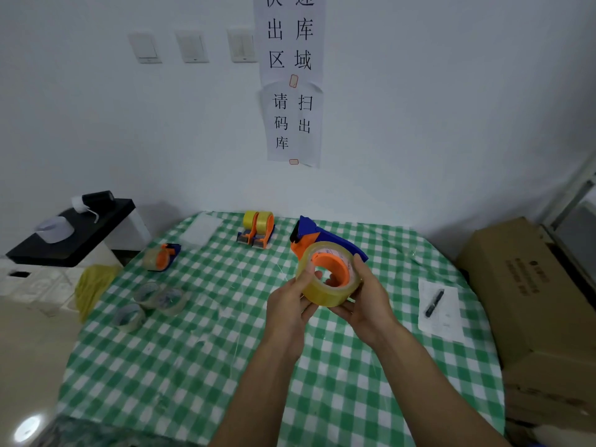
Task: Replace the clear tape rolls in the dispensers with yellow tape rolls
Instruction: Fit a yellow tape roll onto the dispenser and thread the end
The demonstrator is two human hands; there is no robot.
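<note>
Thumb (pixel 306 275) of the left hand (pixel 288 301) lies over the near rim of a yellowish tape roll (pixel 322 293), and the right hand (pixel 366 296) clasps the opposite side. Both hands are therefore closed around the same roll and hold it above the table (pixel 225 366) with the green checked cloth. The roll sits around the orange hub (pixel 335 269) of a blue dispenser (pixel 325 235), whose body points away toward the wall. I cannot tell if the roll is fully seated on the hub. From its colour I judge that it is a new yellow roll being pushed on, not a clear one coming off, but the tint is pale and I am not certain. To do this step well, the pressure should be equal on both sides, so that the roll goes straight along the hub and does not jam at an angle. The push should be on the rim, not on the sticky face, and the free end should later unwind toward the blade side. At the back of the table two dispensers (pixel 256 232) carry bright yellow rolls. At the left one dispenser (pixel 161 258) lies with a pale, clear-looking roll, so I judge one more is left to change. Three loose clear rolls (pixel 146 293) lie near the left edge. A pen (pixel 434 303) rests on a paper sheet (pixel 442 321) at the right.
</note>
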